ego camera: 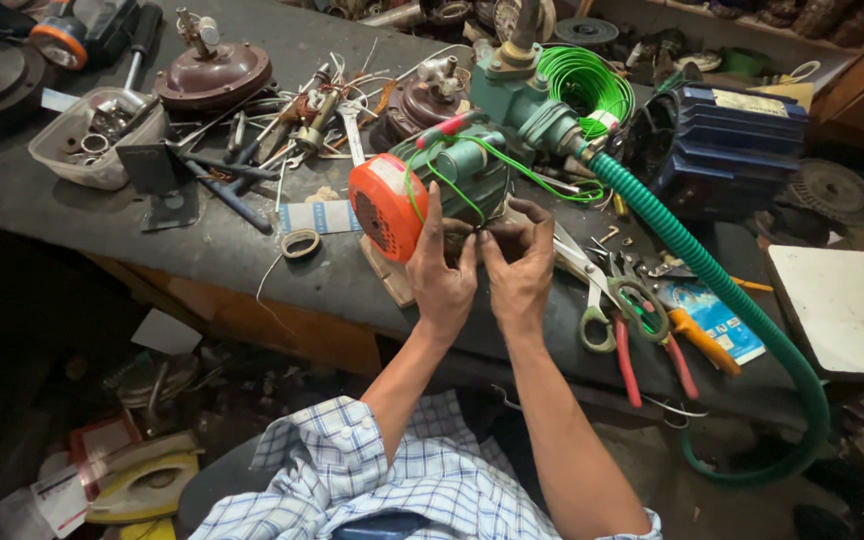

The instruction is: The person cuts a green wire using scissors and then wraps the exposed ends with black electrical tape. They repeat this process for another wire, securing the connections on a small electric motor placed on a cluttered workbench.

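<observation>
Both hands meet on a small green pump motor with an orange end cap near the desk's front edge; the left hand lies open-fingered against its body; the right hand pinches thin wire beside it; scissors lie just right; a green ribbed hose trails off the desk's right end

Green pump with orange end cap, green ribbed hose
</observation>
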